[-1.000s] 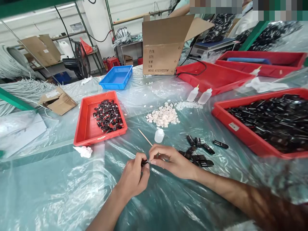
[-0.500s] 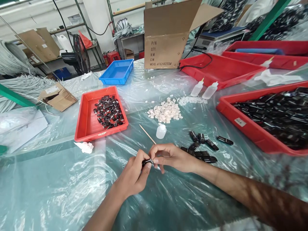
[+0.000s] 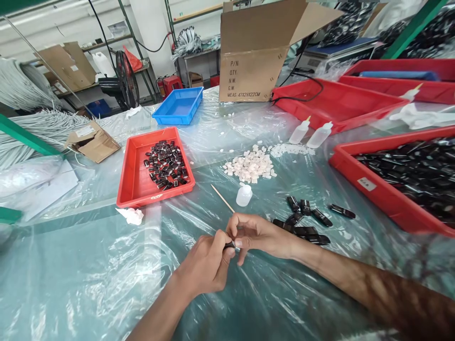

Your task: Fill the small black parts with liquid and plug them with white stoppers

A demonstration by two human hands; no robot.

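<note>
Blue tray (image 3: 177, 106), cardboard box (image 3: 254, 57), black fan (image 3: 126, 85) at the far edge.

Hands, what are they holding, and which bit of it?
A small black piece, pinched between the fingertips of the left hand and the right hand, one at each end. Fingers hide most of it.

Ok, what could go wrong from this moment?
The small black part is pinched only at the fingertips of the left hand and right hand; it could slip onto the crinkled plastic sheet. The right forearm lies close to the loose black parts and might scatter them.
</note>
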